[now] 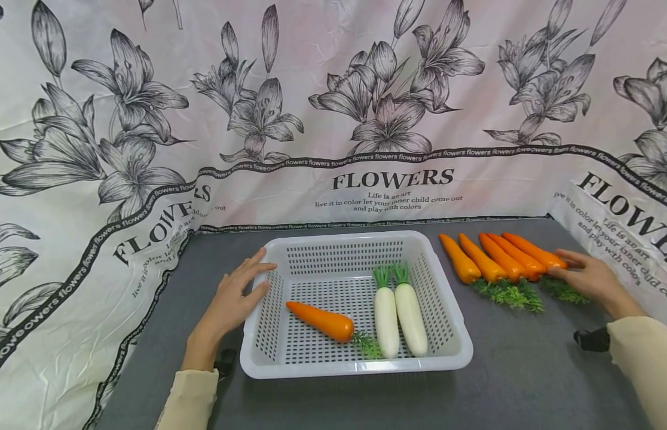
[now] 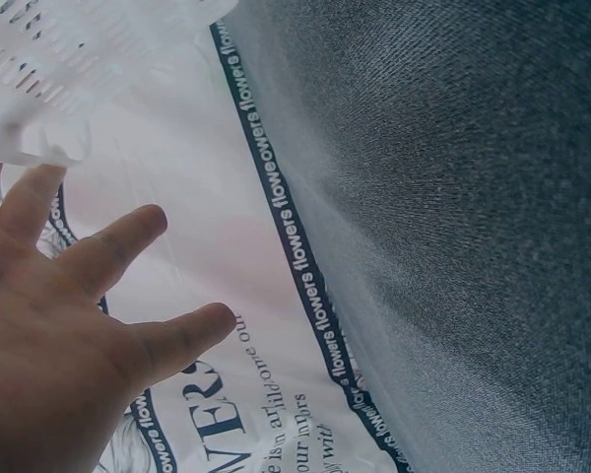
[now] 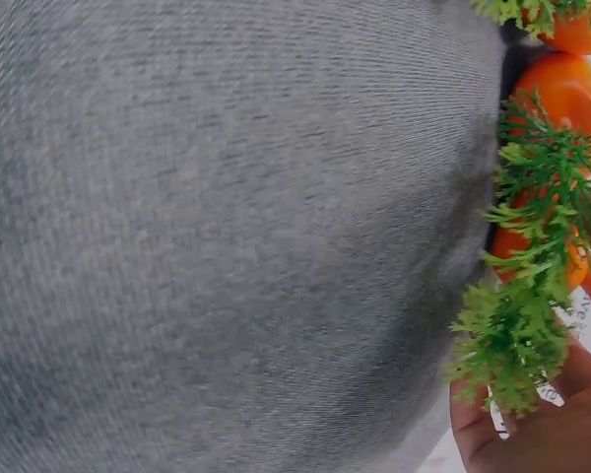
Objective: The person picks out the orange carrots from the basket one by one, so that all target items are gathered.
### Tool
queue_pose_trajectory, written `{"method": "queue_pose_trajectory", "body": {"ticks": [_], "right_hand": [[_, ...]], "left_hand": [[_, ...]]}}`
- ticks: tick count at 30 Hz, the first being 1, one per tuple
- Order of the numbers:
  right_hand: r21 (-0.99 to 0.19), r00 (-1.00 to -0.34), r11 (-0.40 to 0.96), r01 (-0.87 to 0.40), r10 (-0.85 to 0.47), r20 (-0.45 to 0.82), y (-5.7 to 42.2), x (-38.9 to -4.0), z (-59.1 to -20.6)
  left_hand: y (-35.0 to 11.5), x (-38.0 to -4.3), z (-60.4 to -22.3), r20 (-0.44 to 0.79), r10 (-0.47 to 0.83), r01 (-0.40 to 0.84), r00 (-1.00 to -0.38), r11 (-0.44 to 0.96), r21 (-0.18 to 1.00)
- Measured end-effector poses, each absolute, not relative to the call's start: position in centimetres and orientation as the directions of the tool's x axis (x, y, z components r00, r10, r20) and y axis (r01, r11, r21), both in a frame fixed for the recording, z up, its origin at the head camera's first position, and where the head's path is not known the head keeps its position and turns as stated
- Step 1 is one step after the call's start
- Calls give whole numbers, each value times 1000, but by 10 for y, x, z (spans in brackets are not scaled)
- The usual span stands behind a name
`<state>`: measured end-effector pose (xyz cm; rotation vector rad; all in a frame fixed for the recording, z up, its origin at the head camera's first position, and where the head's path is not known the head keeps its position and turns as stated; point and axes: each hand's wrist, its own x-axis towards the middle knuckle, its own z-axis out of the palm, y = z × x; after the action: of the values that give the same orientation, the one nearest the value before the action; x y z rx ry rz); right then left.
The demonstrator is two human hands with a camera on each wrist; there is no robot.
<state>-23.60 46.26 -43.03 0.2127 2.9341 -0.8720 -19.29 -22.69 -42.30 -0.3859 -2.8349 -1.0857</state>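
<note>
A white perforated plastic basket (image 1: 355, 371) holds one orange carrot (image 1: 323, 321) with green leaves and two white radishes (image 1: 386, 322) with green tops. My left hand (image 1: 233, 298) rests against the basket's left rim, its fingers spread and fairly straight. In the left wrist view the same hand (image 2: 69, 305) is beside the basket's edge. To the right of the basket lies a row of several carrots (image 1: 462, 260). My right hand (image 1: 594, 278) pinches the thick end of the rightmost carrot (image 1: 532, 251) between thumb and fingers. Carrot leaves (image 3: 517, 345) partly cover that hand in the right wrist view.
A dark grey cloth-covered table (image 1: 355, 406) bears everything. White curtains (image 1: 387, 191) with printed flowers and lettering enclose the back and both sides. The carrots' leafy ends (image 1: 508, 294) point toward the table's front.
</note>
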Motion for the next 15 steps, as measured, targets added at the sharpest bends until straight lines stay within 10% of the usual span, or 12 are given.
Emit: {"method": "queue_pose_trajectory", "body": {"ticks": [15], "right_hand": [[-580, -986, 798, -164, -129, 102, 369, -257, -359]], "left_hand": [[-227, -193, -423, 170, 214, 273, -962, 714, 645]]}}
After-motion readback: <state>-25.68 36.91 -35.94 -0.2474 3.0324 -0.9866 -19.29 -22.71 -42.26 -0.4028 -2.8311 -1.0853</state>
